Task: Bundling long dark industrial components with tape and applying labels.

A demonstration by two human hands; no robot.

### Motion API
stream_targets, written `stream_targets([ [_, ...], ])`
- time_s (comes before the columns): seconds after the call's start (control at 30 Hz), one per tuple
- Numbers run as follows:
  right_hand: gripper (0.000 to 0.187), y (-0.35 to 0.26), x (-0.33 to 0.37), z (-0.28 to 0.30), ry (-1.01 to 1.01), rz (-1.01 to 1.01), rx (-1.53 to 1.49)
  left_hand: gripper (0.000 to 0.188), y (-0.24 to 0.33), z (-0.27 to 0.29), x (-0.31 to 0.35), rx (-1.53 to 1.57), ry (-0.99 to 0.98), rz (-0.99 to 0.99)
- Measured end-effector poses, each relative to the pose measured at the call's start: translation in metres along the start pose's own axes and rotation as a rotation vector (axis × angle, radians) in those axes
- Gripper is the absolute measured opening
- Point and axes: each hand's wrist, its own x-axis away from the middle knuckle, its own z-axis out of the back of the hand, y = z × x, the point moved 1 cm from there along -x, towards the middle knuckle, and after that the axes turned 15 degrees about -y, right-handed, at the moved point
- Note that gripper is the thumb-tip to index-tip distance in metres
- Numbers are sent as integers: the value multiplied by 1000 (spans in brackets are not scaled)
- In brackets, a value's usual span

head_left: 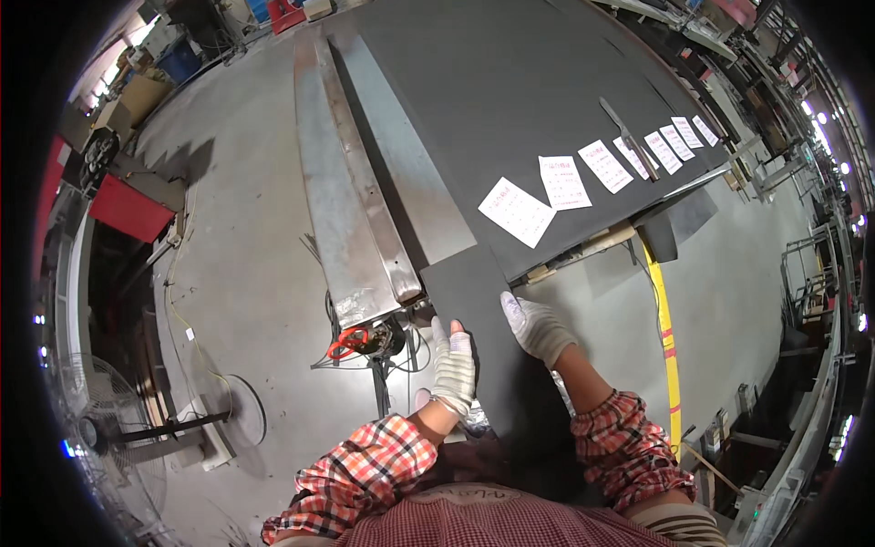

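Observation:
A long dark grey sheet (474, 292) lies between my hands, its near end coming toward my body. My left hand (454, 369), in a whitish glove with some fingertips bare, grips its left edge. On the opposite edge is my right hand (540, 330), gloved the same way, with the fingers hidden beneath the sheet. The sheet's far end meets the corner of a large dark tabletop (510, 91) and a metal brake bar (369, 191).
Several white printed slips (518, 211) lie along the tabletop's right edge, with a narrow knife-like tool (629, 137) across one. Red looped handles (346, 345) hang below the bar's near end. A fan (109, 428) stands at left; a yellow strip (665, 337) runs along the floor at right.

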Motion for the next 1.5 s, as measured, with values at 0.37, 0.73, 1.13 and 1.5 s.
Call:
stream_targets([
  [0.37, 42, -9, 41, 24, 34, 69, -753, 23, 15, 90, -24, 71, 47, -212],
  [0.73, 75, -131, 47, 87, -741, 1024, -365, 18, 188, 44, 36, -308, -227, -483],
  [1.13, 29, 59, -55, 37, -467, 315, -42, 8, -3, 84, -19, -85, -187, -110],
  [1.5, 71, 5, 16, 4, -168, 113, -567, 63, -46, 75, -40, 218, -553, 163],
])
